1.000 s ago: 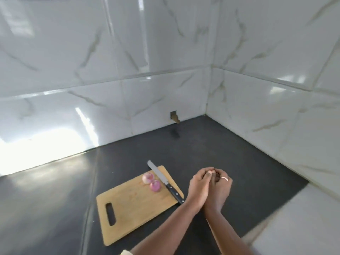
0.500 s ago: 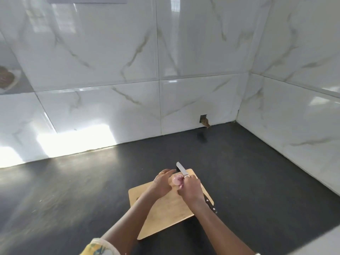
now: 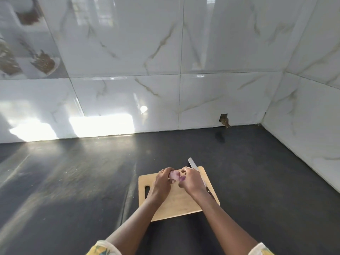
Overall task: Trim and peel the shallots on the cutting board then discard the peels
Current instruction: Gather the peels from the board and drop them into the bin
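A pale, pinkish shallot (image 3: 174, 175) sits between the two hands, over the far end of the cutting board (image 3: 181, 204). The left hand (image 3: 162, 183) curls around its left side, fingers closed on it. Just right of it a darker purple piece (image 3: 182, 178) — a second shallot or a bit of skin, I cannot tell which — shows against the fingers of the right hand (image 3: 191, 182), which is curled narrow with its fingertips touching that piece. Whether the shallot rests on the wood or is lifted just clear of it cannot be told. Each hand wears a thin ring.

The cutting board is light wood with a slot handle (image 3: 147, 190) at its left end, partly hidden by the left wrist. It lies at a slight angle on the dark bench (image 3: 73, 181). A knife (image 3: 193, 165) lies along the board's right edge: its pale blade tip pokes out past the far edge onto the bench, and a bit of dark handle shows by the right wrist — the middle is covered by the right hand.

Both forearms reach in from the bottom, with patterned yellow sleeves (image 3: 103, 249) at the frame's edge. Behind the bench stand glossy white marbled wall tiles (image 3: 128, 52), meeting in a corner at the right, with a small notch (image 3: 224, 119) cut in the bottom tile.
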The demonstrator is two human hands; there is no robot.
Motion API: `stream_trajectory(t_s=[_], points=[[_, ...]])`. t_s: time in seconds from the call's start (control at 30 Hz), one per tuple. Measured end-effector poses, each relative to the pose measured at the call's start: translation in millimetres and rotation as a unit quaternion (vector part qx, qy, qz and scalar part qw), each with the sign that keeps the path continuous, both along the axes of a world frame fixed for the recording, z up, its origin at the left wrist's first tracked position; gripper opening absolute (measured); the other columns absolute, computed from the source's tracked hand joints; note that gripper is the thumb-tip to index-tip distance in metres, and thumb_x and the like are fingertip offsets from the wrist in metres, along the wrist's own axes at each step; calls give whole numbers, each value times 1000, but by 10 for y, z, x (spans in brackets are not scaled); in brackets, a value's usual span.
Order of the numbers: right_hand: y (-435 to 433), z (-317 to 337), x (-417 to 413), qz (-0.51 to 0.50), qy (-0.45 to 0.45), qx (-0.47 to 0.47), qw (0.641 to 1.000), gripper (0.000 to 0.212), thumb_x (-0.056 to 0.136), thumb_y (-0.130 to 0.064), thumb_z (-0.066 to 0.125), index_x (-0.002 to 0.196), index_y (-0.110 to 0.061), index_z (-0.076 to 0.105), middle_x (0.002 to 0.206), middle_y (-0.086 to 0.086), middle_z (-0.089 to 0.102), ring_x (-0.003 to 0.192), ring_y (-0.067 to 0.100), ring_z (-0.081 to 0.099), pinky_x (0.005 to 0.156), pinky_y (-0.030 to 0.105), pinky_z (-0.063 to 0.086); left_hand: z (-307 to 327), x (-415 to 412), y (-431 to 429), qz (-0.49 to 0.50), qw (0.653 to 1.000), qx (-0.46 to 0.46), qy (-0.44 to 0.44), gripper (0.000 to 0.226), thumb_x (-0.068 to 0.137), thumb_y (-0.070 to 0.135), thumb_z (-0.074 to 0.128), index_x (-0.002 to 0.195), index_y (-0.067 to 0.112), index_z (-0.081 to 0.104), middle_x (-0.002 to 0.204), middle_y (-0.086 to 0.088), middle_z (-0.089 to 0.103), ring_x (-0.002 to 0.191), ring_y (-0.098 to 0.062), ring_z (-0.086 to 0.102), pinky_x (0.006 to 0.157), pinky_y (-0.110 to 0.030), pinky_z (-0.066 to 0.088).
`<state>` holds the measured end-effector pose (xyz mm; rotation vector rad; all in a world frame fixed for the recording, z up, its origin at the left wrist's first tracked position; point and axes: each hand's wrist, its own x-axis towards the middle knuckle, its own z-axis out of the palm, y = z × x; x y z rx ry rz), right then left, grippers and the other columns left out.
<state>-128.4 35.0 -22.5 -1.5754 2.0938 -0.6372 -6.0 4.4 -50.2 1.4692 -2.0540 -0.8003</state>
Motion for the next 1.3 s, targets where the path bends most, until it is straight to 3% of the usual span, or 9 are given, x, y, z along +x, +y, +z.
stream_trajectory(t_s=[0.07,0.17,0.37,0.47,0.6,0.7,0.87,1.1,1.3], points=[[-13,23,75,14,1,-6,1000,31,83,-11,58,113,-4,59,109,10,64,101,24,60,82,30,49,-9,93,74,32,999,-1,1,34,86,3,54,119,13,55,115,-2,60,102,-19,57,71,-15,33],[-9,6,160,31,-1,-11,999,34,87,-12,56,120,-4,57,113,11,65,103,22,61,81,24,46,-23,202,173,63,998,6,14,32,86,7,56,117,15,56,114,1,61,98,-18,58,79,-25,41],[31,6,160,40,-13,-13,999,34,88,-8,53,121,-3,58,115,9,66,103,18,61,83,20,46,-6,263,259,94,994,53,38,15,87,21,54,102,21,55,98,5,58,86,-13,52,73,-21,35],[44,14,125,55,-16,6,998,39,86,-9,58,124,-5,56,114,7,66,93,13,59,76,17,43,28,239,260,96,993,66,24,35,76,14,60,110,19,53,107,0,60,97,-19,54,78,-25,37],[38,51,-4,68,-10,48,996,64,71,-16,80,128,-12,52,125,6,53,113,19,52,90,21,41,60,226,276,92,992,85,8,58,73,15,64,127,20,43,122,-2,55,115,-24,49,93,-30,37],[69,86,-145,9,16,60,998,53,74,-12,77,122,-11,56,124,8,52,115,23,52,92,28,46,60,211,281,84,993,81,-1,62,75,17,65,131,20,40,130,-3,51,122,-25,45,101,-31,34],[278,75,-319,-92,106,114,984,34,89,-14,59,122,-8,50,120,10,53,112,29,50,72,31,41,50,165,278,91,994,56,12,51,81,18,62,130,19,47,131,-5,49,120,-26,47,102,-32,34],[386,21,-282,-120,59,76,988,20,92,-5,45,110,-3,54,110,13,57,92,28,60,66,32,44,4,150,346,126,986,73,85,41,76,21,69,115,21,58,117,-4,56,109,-25,50,96,-30,40],[433,5,-135,-122,51,57,990,22,92,-3,41,109,-2,55,108,12,61,88,26,59,68,31,45,-4,152,348,123,985,88,78,50,73,20,73,119,20,55,118,-3,53,110,-23,49,93,-25,38]])
